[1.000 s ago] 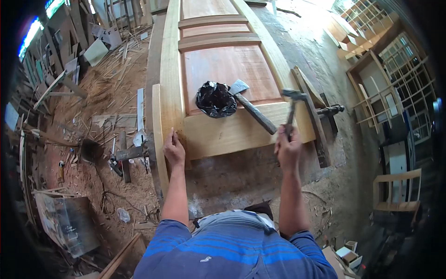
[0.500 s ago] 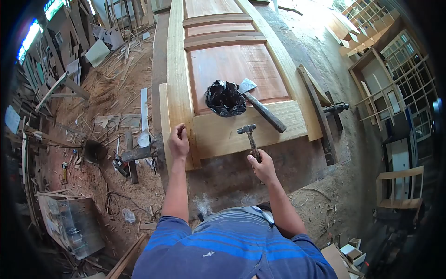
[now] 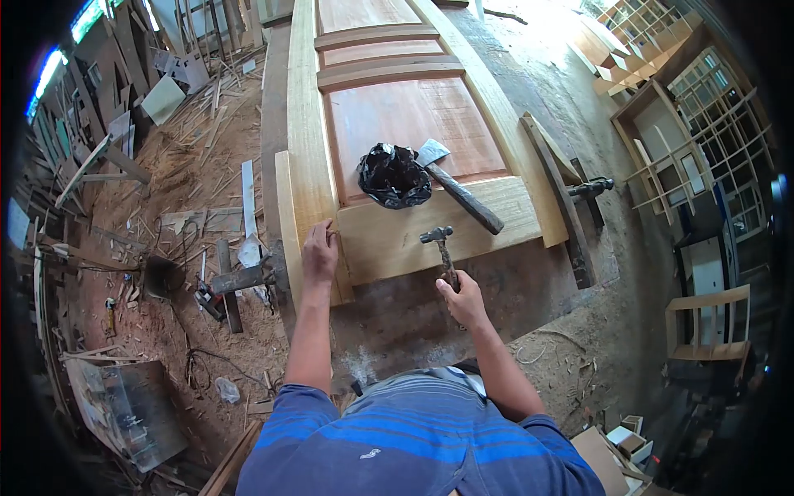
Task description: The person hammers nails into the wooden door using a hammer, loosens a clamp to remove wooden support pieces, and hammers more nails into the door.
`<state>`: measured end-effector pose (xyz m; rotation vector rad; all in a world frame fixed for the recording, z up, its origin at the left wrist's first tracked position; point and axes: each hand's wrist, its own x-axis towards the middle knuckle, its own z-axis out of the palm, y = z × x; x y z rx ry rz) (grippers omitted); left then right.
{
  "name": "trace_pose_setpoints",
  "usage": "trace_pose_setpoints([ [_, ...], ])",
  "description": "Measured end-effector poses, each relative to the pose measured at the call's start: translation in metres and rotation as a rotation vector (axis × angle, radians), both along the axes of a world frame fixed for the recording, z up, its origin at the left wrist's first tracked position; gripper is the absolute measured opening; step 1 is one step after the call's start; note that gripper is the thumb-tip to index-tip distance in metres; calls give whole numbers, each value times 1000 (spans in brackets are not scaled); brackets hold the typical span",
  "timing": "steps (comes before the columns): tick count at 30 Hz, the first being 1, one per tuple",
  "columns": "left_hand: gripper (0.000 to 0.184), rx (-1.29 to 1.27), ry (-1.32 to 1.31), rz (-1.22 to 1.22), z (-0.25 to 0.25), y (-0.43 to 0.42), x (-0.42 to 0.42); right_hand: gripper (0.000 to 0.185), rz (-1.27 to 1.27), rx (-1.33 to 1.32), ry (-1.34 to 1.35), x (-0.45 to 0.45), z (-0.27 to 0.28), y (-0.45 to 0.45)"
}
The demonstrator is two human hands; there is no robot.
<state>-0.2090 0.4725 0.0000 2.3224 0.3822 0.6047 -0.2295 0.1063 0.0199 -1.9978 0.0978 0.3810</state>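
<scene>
A steel-headed hammer [image 3: 445, 252] is gripped by the right hand [image 3: 466, 301] at six o'clock of a pale-framed, reddish-panelled wooden door [image 3: 376, 240]. At seven, the left hand [image 3: 320, 252] is rested, any pinch indiscernible; it could be bruised by a misaimed blow.

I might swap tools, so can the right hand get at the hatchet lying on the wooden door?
Probably yes, once the right hand frees its grip from the hammer. The hatchet lies on the wooden door, its handle uncovered; the black bag sits only by its head.
</scene>
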Motion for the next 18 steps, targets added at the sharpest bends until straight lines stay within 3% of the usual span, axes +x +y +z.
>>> trace_pose_setpoints([
  [5, 37, 38, -96, 37, 2, -4, 10, 35, 4, -30, -104, -4, -1, 1],
  [7, 38, -122, -134, 15, 5, -32, 16, 33, 8, -54, -196, -5, 3, 1],
  [9, 37, -107, -230, -84, 12, -58, 25, 37, -1, -91, -143, -6, 7, 1],
  [13, 41, -245, -166, -147, 21, -74, 26, 40, 21, -88, -90, -2, 39, 7],
  [15, 34, -226, -147, -109, 12, -56, 21, 39, 11, -63, -128, 5, 53, 9],
  [18, 21, -292, -161, 2, 3, -26, 5, 23, -79, 201, -289, 37, 63, 13],
])
